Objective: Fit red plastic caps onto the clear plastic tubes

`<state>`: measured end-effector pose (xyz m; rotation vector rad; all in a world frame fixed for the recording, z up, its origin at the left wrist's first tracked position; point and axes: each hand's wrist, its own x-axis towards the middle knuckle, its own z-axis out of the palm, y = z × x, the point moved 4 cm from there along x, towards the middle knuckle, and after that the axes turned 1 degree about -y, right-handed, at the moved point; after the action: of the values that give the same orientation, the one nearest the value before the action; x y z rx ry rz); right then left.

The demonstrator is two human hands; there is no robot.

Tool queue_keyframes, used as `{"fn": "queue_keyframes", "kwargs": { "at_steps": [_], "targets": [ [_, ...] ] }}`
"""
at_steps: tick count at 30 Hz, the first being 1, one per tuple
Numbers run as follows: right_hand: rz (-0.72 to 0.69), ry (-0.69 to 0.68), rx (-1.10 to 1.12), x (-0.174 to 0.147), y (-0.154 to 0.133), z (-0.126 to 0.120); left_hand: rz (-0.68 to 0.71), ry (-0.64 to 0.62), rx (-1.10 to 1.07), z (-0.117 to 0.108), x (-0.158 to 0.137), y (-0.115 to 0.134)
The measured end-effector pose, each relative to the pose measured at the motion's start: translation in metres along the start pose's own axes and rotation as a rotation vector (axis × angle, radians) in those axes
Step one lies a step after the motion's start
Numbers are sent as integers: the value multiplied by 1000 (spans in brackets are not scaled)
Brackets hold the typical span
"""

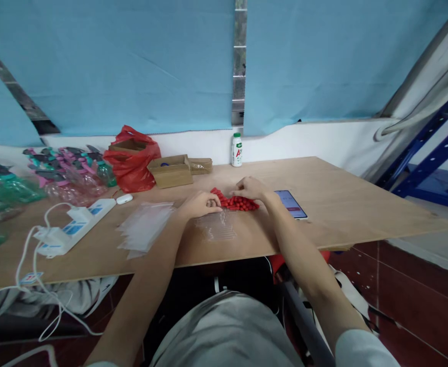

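Note:
A pile of small red pieces [243, 204] lies on the wooden table between my two hands; they look like caps or beads, too small to name surely. My left hand [203, 205] is curled at the pile's left edge, thumb and fingers brought together, and what they hold is hidden. From the right, my right hand [250, 188] reaches over the pile with its fingers bent down in a pinch at the red pieces. Whatever is between those fingertips cannot be made out. Just in front of the pile lie several thin clear tubes [221, 232] in a row.
Clear plastic bags [147, 224] lie left of my left arm, beside a white power strip [78, 227] with cables. A phone [291, 204] lies at right. Behind stand a cardboard box [170, 172], a red bag [134, 165], a white bottle [237, 150] and several spray bottles [73, 176].

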<state>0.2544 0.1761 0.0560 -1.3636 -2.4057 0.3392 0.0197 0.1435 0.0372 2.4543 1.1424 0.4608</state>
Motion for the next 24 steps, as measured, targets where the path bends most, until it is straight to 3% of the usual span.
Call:
{"fn": "queue_keyframes", "kwargs": {
  "at_steps": [8,12,18,24],
  "targets": [
    [-86,88,-74,7,-12,8,5,224,156,-5,4,-10],
    [-112,22,-70,9,-16,17,63,203,162,-1,7,-15],
    [-20,-155,-73,3,-19,24,53,181,130,3,9,-13],
    [-39,-128,-93,2,-14,18,11,162,141,4,9,-10]
  ]
}}
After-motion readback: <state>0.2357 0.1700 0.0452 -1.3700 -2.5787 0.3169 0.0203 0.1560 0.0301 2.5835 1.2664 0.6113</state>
